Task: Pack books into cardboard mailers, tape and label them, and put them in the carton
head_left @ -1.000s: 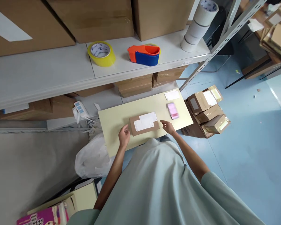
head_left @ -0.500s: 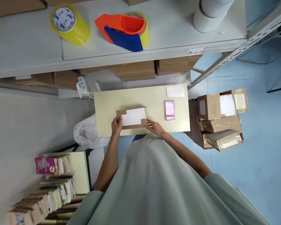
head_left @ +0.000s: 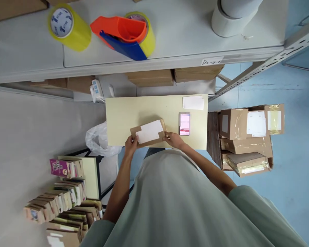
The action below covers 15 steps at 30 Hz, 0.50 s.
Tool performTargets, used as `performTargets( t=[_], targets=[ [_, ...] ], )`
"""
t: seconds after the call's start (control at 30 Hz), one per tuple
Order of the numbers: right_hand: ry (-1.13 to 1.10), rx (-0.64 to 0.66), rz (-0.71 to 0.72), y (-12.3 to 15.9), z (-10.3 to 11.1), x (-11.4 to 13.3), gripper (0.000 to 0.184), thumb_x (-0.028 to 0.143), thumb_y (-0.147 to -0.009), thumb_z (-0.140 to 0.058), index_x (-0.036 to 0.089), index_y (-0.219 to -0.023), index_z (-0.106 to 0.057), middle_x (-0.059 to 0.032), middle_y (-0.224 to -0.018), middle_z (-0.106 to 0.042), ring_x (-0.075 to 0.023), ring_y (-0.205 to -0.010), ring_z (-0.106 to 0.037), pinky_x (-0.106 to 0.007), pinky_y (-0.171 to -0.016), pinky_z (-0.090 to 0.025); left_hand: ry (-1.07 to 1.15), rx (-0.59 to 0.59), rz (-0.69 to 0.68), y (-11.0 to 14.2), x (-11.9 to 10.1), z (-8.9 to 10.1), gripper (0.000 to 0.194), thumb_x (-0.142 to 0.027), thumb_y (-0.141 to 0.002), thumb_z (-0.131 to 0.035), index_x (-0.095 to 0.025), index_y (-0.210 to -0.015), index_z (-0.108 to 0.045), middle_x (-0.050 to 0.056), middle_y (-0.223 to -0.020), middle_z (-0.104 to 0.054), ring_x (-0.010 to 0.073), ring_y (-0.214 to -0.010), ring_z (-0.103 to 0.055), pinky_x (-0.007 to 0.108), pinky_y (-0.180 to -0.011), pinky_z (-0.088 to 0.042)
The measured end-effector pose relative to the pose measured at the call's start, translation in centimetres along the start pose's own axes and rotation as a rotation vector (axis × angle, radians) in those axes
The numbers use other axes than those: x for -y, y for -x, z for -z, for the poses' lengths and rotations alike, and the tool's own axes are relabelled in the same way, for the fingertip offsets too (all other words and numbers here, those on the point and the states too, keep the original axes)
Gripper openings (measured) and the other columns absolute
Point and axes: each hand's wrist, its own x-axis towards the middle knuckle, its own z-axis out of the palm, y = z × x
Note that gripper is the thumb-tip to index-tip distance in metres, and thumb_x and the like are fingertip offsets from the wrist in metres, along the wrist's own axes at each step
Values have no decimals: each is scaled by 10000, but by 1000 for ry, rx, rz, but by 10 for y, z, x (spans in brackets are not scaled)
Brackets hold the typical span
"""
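Note:
A brown cardboard parcel (head_left: 158, 138) with white labels (head_left: 149, 131) on top is held tilted over the front of the narrow cream table (head_left: 123, 109). My left hand (head_left: 131, 144) grips its near left corner, thumb on top. At the right end, my right hand (head_left: 173, 139) pinches the parcel's edge, with fingertips partly hidden. To the right of that hand lies a phone (head_left: 184, 123) with a pinkish screen. Behind the phone are white paper slips (head_left: 193, 102).
A grey shelf (head_left: 180, 31) overhangs the back, bearing yellow tape (head_left: 69, 27), an orange-and-blue tape dispenser (head_left: 122, 36) and white rolls (head_left: 233, 20). Right stands a carton of parcels (head_left: 247, 145). Left are a plastic bag (head_left: 99, 140) and rows of books or packets (head_left: 58, 202).
The parcel has turned, its left end now nearer me and its right end farther away. My left hand has moved slightly nearer my body with it, and both hands keep their hold.

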Motion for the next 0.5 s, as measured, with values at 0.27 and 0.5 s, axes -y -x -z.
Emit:
performTargets(
  t=[0.27,0.5],
  targets=[
    [22,86,27,-10,7,11,285,317,-1056,-639,256,-1327,-701,-90,-1213,-821,-279,-1013,-825,-346,-878,-617,-9,30,-143,-61,-66,-10,403,-319,-918,-657,-163,-1287,-702,116,-1214,-797,255,-1132,-734,365,-1023,-588],
    [-181,-174,2,-15,50,-13,383,404,-1068,-613,223,-1389,-717,-137,-1389,-760,-278,-1104,-798,-392,-945,-648,-206,-161,-332,-53,-93,-34,763,-284,-868,-741,-104,-1568,-498,247,-1618,-540,393,-1572,-446,546,-1332,-326]
  ],
)
